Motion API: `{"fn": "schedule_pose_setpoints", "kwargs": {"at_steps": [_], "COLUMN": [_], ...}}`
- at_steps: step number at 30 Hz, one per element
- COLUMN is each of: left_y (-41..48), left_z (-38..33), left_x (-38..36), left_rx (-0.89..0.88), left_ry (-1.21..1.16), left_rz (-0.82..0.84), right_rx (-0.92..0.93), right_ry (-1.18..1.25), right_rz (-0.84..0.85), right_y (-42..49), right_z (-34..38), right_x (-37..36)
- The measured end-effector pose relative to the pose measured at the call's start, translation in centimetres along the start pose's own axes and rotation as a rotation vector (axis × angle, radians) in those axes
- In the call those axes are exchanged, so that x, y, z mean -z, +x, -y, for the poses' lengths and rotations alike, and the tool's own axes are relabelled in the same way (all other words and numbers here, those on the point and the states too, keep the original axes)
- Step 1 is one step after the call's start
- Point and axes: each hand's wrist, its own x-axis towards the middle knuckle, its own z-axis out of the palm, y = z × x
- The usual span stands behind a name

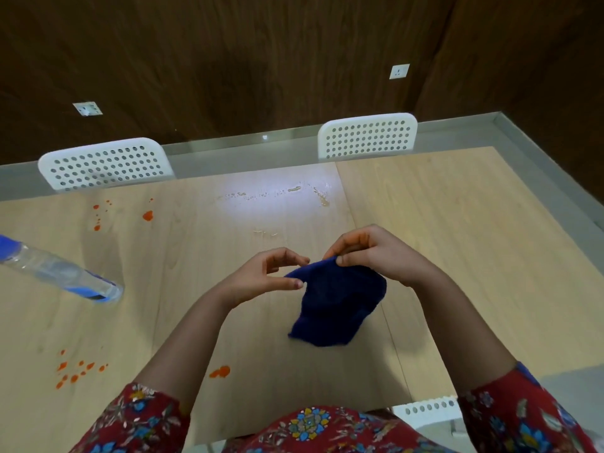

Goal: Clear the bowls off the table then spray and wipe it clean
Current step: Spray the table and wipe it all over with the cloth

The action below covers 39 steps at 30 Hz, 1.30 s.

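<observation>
While my right hand pinches the top edge of the dark blue cloth between thumb and fingers, the cloth hangs bunched over the middle of the bench, its lower end near or on the wood, can't tell. My left hand sits just left of the cloth, fingers half curled, tips at the cloth's edge, gripping nothing I can see. Spray bottle well left of the cloth, orange spots below and left of it, wet streaks beyond it.
</observation>
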Motion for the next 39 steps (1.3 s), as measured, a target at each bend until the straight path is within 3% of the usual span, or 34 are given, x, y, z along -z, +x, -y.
{"fn": "schedule_pose_setpoints", "kwargs": {"at_steps": [3,5,7,9,11,16,19,22,25,27,28,30,32,33,39], "left_y": [-0.5,-0.5,-0.3,-0.2,-0.4,-0.9,-1.2,-1.7,-1.5,-1.2,-1.0,-1.0,-1.3,-1.3,0.8], "left_z": [-0.2,-0.8,-1.1,-0.4,1.6,4.6,4.9,4.8,5.5,5.7,5.6,4.7,2.9,2.3,-0.9], "left_x": [-0.3,-0.4,-0.5,-0.9,-1.8,-3.6,-3.8,-4.2,-4.9,-5.2,-5.1,-4.8,-4.5,-4.2,-0.9], "left_rx": [-0.018,-0.049,0.035,0.217,0.356,0.489,0.483,0.591,0.651,0.603,0.587,0.6,0.608,0.59,0.326], "left_ry": [-0.087,-0.277,-0.513,-0.577,-0.423,-0.377,-0.434,-0.466,-0.33,-0.251,-0.284,-0.565,-0.819,-0.811,-0.257], "left_rz": [-0.003,-0.14,-0.233,-0.239,-0.23,-0.424,-0.463,-0.367,-0.369,-0.485,-0.523,-0.523,-0.406,-0.359,-0.558], "right_rx": [0.038,0.021,-0.139,-0.386,-0.518,-0.631,-0.685,-0.755,-0.697,-0.672,-0.667,-0.69,-0.667,-0.629,-0.268], "right_ry": [0.228,0.562,0.94,1.138,1.094,0.629,0.659,0.692,0.474,0.607,0.732,0.892,0.884,0.855,0.678], "right_rz": [0.04,-0.077,-0.202,-0.182,-0.147,-0.36,-0.37,-0.243,-0.284,-0.342,-0.32,-0.243,-0.223,-0.243,-0.305], "right_y": [0.1,0.6,1.2,1.6,1.2,1.1,0.8,0.6,0.5,0.6,0.6,0.6,0.8,1.0,2.3], "right_z": [0.2,-0.4,-2.3,-5.7,-8.6,-11.7,-11.3,-11.0,-11.2,-11.0,-10.9,-10.0,-9.2,-8.7,-3.3], "right_x": [0.8,1.0,0.0,-2.2,-5.0,-8.4,-8.2,-8.1,-8.4,-8.2,-7.9,-7.5,-6.9,-6.6,-2.3]}}
